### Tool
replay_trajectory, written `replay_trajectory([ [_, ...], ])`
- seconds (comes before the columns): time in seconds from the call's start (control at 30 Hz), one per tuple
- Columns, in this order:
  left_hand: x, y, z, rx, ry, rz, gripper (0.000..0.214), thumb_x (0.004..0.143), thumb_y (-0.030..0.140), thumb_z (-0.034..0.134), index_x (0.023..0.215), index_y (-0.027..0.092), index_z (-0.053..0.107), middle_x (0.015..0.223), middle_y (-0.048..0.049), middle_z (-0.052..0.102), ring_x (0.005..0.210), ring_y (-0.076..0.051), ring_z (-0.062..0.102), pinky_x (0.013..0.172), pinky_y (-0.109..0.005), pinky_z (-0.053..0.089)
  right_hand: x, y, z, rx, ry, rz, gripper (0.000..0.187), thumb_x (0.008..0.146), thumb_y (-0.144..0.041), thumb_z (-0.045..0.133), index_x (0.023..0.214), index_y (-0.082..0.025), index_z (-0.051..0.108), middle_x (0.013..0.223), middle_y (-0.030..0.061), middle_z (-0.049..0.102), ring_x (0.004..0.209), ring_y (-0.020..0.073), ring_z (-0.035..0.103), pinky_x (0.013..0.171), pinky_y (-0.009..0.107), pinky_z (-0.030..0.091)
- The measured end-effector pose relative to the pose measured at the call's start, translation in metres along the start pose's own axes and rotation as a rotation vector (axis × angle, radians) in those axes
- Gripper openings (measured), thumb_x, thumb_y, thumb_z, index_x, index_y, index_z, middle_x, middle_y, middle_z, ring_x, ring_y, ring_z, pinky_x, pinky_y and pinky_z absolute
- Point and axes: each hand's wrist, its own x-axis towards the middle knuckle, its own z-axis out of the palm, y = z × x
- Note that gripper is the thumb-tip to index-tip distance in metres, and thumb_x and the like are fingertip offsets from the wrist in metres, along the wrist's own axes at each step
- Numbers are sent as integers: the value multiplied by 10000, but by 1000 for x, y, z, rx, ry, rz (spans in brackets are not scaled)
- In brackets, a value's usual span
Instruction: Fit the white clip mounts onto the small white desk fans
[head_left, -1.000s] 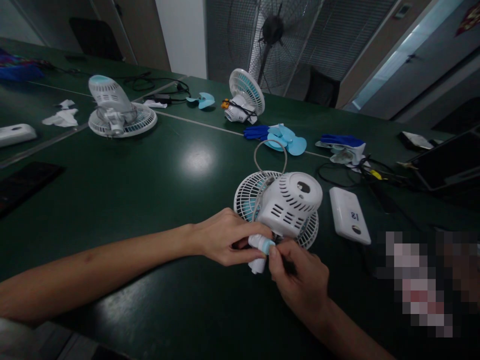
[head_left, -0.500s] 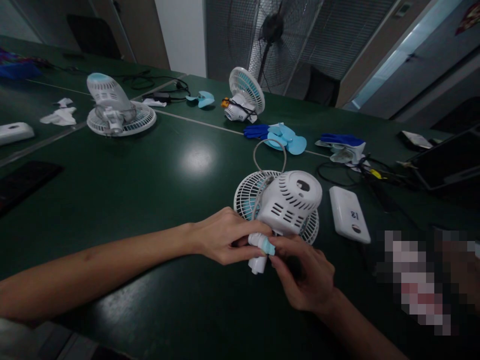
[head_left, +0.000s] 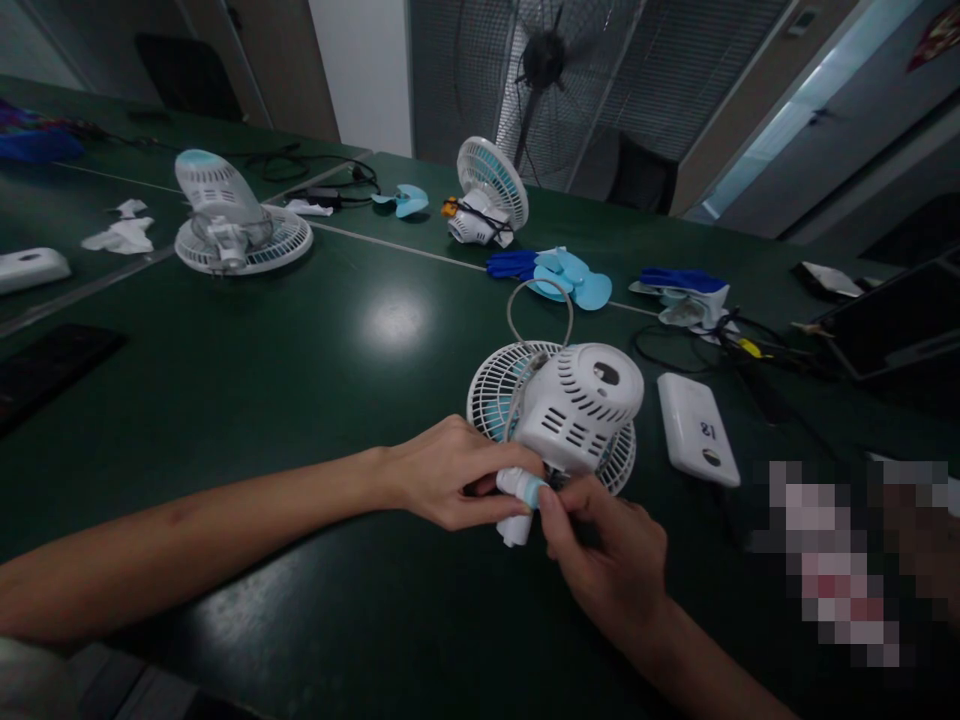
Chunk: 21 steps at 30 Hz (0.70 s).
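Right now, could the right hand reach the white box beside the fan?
Probably yes: the right hand, pinching the fan's stem, is close to the white box, with only bare table between.

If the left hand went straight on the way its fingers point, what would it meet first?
The left hand points right and grips the white-and-blue part at the fan. Straight on, it would probably meet the right hand, whose fingertips touch that part from the other side.
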Motion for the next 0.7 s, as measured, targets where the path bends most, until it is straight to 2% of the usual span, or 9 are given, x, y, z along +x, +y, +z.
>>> replay_trajectory([
  [0.17,0,1,0,-1,3,10,308,1039,386,571,1258,170,570,691,28,605,592,-125,594,551,-245,450,-3,-7,4,283,-106,242,344,1031,-230,541,687,-216,530,424,-94,540,325,68,539,381,151,422],
  [0.27,0,1,0,-17,-4,-2,311,1043,392,566,1261,172,573,695,28,603,591,-122,591,556,-246,456,-6,-4,3,217,-74,134,263,1003,-214,580,741,-216,565,492,-78,584,371,78,566,406,170,448],
  [0.37,0,0,-1,-35,3,2,313,1048,400,562,1260,171,571,699,23,612,585,-120,590,551,-248,456,-7,4,0,98,6,-26,47,929,-194,649,957,-217,618,664,-40,685,477,112,645,476,214,526],
  [0.43,0,-1,-1,-35,11,17,315,1049,402,562,1260,168,567,697,24,612,582,-119,588,546,-250,453,-7,8,-3,95,-2,-90,223,900,-175,654,1116,-207,603,773,-10,726,535,129,678,516,240,564],
  [0.5,0,-1,-1,-29,15,27,320,1050,399,564,1268,166,558,698,26,612,580,-119,587,542,-253,451,-6,11,-5,90,-39,-143,291,896,-159,636,1182,-200,592,819,5,737,551,134,683,532,258,575],
  [0.7,-1,-2,0,-14,21,18,322,1046,401,567,1271,172,555,703,32,618,574,-111,590,538,-250,467,-5,15,-5,60,-57,-159,242,941,-187,636,1180,-222,615,816,-6,745,591,136,713,535,235,571],
])
